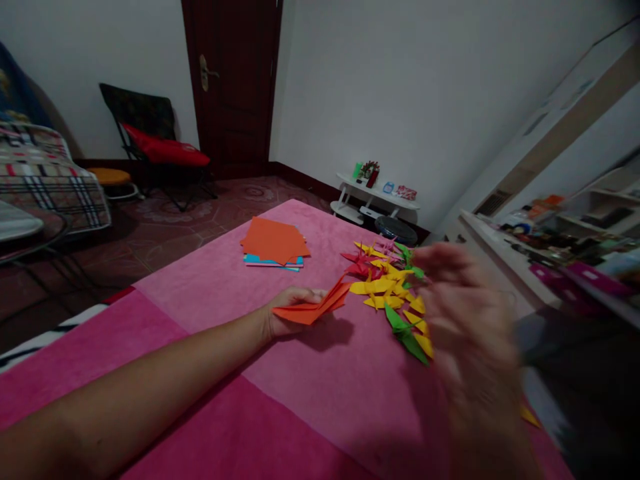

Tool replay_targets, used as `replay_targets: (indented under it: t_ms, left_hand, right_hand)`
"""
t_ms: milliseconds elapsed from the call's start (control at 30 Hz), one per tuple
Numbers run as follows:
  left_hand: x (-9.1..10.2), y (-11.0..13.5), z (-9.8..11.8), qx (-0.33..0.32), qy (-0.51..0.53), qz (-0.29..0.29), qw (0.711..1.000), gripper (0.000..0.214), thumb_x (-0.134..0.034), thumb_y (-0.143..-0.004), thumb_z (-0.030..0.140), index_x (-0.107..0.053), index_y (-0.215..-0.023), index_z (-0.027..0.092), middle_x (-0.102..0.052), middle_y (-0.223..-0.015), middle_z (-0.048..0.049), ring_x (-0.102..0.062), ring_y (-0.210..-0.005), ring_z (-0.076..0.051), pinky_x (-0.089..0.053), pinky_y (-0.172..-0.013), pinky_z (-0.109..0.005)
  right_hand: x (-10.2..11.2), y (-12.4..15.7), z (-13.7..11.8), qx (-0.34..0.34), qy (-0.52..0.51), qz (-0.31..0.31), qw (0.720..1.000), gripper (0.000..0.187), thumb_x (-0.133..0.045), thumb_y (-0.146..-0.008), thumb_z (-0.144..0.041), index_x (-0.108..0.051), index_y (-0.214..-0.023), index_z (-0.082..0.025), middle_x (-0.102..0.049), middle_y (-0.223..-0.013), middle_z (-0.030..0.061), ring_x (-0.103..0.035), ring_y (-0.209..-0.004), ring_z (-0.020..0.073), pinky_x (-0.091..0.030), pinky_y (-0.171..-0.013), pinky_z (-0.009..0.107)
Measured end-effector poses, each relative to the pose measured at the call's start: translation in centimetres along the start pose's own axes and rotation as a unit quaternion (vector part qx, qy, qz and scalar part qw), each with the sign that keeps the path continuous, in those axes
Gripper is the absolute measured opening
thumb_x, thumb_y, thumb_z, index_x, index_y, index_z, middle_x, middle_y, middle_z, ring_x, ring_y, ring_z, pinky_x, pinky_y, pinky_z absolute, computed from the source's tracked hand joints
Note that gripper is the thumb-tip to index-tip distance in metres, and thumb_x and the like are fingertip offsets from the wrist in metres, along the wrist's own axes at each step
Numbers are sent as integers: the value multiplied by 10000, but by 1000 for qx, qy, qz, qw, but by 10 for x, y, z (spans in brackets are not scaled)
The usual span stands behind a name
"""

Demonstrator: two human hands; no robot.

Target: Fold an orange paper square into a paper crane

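Note:
An orange folded paper [313, 313] rests in my left hand [290, 327], with the thumb and fingers closed around its lower part. Its two folded flaps spread upward in a shallow V above the pink cloth. My right hand [465, 313] is raised at the right, smeared by motion, so its fingers cannot be made out. Beside it lies a cluster of folded paper cranes: several yellow cranes [374, 287], a green crane [406, 333], a red crane [357, 265] and some pink ones farther back. The right hand hides part of this cluster's right side.
A stack of square paper sheets [273, 240], orange on top with blue below, lies toward the table's far left. The pink cloth [200, 293] covers the table. Beyond are a folding chair [145, 127], a low white shelf [377, 192] and a cluttered counter [515, 250] at right.

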State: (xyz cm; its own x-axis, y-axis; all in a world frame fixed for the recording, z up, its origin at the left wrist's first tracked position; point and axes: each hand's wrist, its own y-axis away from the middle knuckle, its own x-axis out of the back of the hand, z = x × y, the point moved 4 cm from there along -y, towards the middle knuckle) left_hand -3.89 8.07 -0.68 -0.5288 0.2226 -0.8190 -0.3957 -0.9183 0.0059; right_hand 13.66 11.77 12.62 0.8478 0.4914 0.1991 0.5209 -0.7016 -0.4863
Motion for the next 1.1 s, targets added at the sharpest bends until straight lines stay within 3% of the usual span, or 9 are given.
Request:
replay_targets:
  t_ms: [100, 167, 200, 300, 400, 567, 733, 900, 1100]
  left_hand:
    - [-7, 5, -6, 4, -1, 6, 1000, 270, -636, -622, 168, -681, -878, 95, -674, -754, -87, -610, -624, -149, -463, -583, -238]
    - [-9, 7, -10, 7, -3, 26, 1000, 256, -643, -612, 149, -688, -862, 117, -671, -751, -74, -606, -630, -145, -461, -626, -254]
    - [-11, 8, -13, 15, -3, 26, 1000, 252, -650, -609, 157, -691, -855, 121, -664, -731, -68, -603, -626, -146, -457, -638, -261]
    - [-14, 7, -17, 61, -12, 0, 998, 278, -662, -642, 269, -700, -856, 96, -667, -735, -96, -626, -670, -184, -467, -687, -296]
    - [-12, 5, -16, 88, -39, -5, 995, 450, -620, -722, 421, -699, -971, 54, -693, -921, -173, -657, -835, -255, -477, -799, -356]
    - [-5, 3, 1, -27, -123, 88, 988, 483, -642, -737, 574, -725, -931, 139, -713, -950, -124, -658, -839, -216, -491, -781, -306]
    - [-12, 0, 0, -81, -276, 118, 951, 416, -836, -609, 332, -726, -945, 115, -727, -931, -120, -674, -763, -182, -494, -746, -268]
    - [2, -4, -8, -161, -237, 251, 925, 387, -841, -597, 305, -702, -900, 108, -732, -894, -110, -692, -768, -200, -526, -750, -306]
    - [13, -3, -3, -206, -269, 344, 876, 653, -876, -495, 280, -597, -1066, 130, -717, -758, -48, -684, -662, -171, -530, -643, -268]
  right_hand:
    - [-28, -1, 30, -63, -30, -103, 992, 591, -797, -677, -336, -567, -1218, -271, -615, -1225, 73, -540, -1178, 268, -474, -924, 395]
    - [-48, 2, 49, -123, -62, -163, 977, 509, -818, -633, -313, -644, -1107, -243, -669, -1102, 67, -598, -1079, 262, -502, -847, 365]
    - [-53, 3, 55, -129, -75, -158, 976, 385, -815, -628, -317, -689, -979, -221, -696, -980, 53, -635, -974, 243, -508, -807, 342]
    - [-57, 4, 64, -160, -106, -104, 976, 207, -773, -668, -353, -694, -750, -180, -676, -708, 24, -618, -633, 171, -502, -618, 287]
    - [-50, 3, 67, -200, -130, -53, 970, 249, -753, -674, -386, -698, -777, -166, -665, -651, 22, -561, -508, 141, -464, -507, 262]
    - [-36, 2, 73, -247, -121, -25, 961, 249, -772, -619, -329, -713, -770, -139, -694, -727, 37, -608, -616, 160, -477, -607, 272]
    - [-37, 6, 90, -263, -116, -1, 958, 286, -789, -593, -340, -675, -758, -136, -681, -721, 36, -601, -606, 151, -464, -593, 263]
    - [-33, 14, 120, -248, -130, 124, 952, 427, -779, -615, -442, -596, -895, -177, -645, -731, 17, -587, -604, 133, -456, -546, 230]
    - [-32, 24, 132, -180, -84, 167, 966, 251, -719, -688, -350, -607, -840, -184, -624, -801, 30, -586, -703, 155, -481, -631, 265]
